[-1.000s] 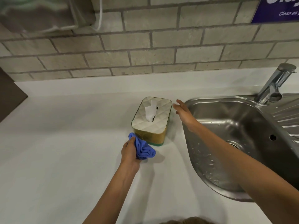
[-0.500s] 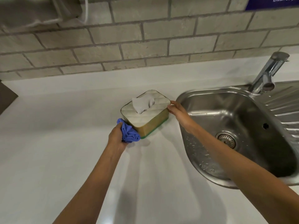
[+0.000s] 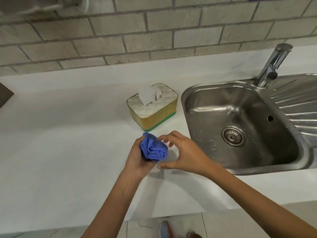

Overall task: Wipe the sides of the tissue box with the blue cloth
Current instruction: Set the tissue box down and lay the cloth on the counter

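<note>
The tissue box (image 3: pixel 155 117) stands on the white counter (image 3: pixel 60 143), turned at an angle. It has a quilted cream lid, yellow sides and a green base, and a white tissue sticks out of the top. Nearer to me, clear of the box, my left hand (image 3: pixel 137 158) grips the bunched blue cloth (image 3: pixel 153 148). My right hand (image 3: pixel 183 152) hovers beside the cloth with its fingers spread and curled toward it, holding nothing.
A steel sink (image 3: pixel 240 124) with a drain and ribbed drainer lies right of the box, with a chrome tap (image 3: pixel 272 64) behind it. A grey brick wall (image 3: pixel 154 31) backs the counter. The counter's front edge and the floor show at the bottom.
Both hands have pulled back from the box toward me. The left hand took the cloth off the box's side, and the right hand let go of the box and moved to the cloth.
</note>
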A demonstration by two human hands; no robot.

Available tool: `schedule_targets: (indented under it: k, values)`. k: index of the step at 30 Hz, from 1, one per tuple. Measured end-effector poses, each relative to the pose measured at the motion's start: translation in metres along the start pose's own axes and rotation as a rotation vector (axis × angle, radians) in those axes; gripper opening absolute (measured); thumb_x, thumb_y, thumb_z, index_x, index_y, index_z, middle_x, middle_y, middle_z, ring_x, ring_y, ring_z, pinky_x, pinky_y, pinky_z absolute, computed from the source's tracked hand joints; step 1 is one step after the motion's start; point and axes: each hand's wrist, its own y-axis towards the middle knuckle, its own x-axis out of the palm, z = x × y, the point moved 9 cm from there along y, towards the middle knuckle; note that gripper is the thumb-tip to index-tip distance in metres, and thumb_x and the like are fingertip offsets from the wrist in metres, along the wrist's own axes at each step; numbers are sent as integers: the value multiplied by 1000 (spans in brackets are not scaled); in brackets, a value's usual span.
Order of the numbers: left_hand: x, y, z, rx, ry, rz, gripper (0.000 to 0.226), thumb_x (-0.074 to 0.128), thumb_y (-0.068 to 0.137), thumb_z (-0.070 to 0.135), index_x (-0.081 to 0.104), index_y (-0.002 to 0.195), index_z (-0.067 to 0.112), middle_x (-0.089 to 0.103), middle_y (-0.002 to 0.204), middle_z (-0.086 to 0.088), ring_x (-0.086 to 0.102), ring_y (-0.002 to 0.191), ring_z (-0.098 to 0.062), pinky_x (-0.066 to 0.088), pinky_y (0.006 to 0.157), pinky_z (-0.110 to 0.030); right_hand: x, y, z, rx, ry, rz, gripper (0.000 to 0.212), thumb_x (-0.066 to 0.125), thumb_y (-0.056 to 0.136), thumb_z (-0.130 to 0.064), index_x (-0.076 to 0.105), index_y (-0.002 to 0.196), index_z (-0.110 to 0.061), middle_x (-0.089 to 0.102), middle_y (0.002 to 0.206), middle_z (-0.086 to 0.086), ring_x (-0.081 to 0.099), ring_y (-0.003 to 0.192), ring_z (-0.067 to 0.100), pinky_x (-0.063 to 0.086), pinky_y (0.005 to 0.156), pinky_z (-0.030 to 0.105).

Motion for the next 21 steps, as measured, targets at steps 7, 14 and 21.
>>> schedule_targets:
  k: [7, 14, 21]
  values:
    - [42, -21, -32, -70, 91, -145, 53, 38, 90, 50, 71, 87, 8, 76, 86, -13, 73, 78, -26, 60, 60, -30, -29, -36, 11, 8, 100, 109, 37, 72, 72, -35, 68, 106, -21, 68, 89, 2, 62, 79, 18, 50, 72, 32]
    - [76, -33, -71, -1, 591, -266, 43, 49, 78, 65, 62, 114, 44, 70, 116, 12, 66, 103, -12, 48, 85, -36, -72, -81, 73, 267, 694, 215, 11, 57, 86, -2, 64, 92, -7, 67, 86, 8, 62, 67, -1, 51, 66, 16]
    - [48, -30, -85, 144, 733, 115, 32, 62, 86, 18, 61, 118, 13, 70, 103, -3, 66, 95, -19, 52, 74, -25, -88, -149, 139, 510, 807, 325, 25, 54, 86, 5, 59, 79, -19, 69, 55, -16, 62, 53, -6, 50, 50, 11]
